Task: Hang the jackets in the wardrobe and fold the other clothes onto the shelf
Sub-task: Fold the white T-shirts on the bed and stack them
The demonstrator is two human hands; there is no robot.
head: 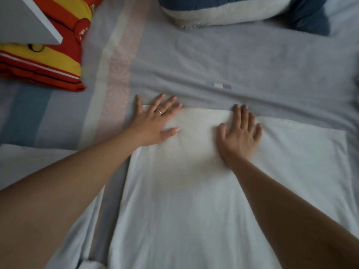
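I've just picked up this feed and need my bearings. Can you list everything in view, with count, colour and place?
white cloth garment: one, white, spread flat on the bed, centre to bottom
second white cloth: one, white, lower left, partly under the left arm
striped bed sheet: one, grey with pink, white and blue bands, under everything
folded striped fabric: one, red, orange and yellow, top left
soft cushion: one, dark blue and white, top edge
flat panel corner: one, pale grey-white, top left, over the striped fabric
thin ring: one, pale metal, on a left finger
left hand: flat, fingers spread, on the garment's far left edge
right hand: flat on the garment's far edge
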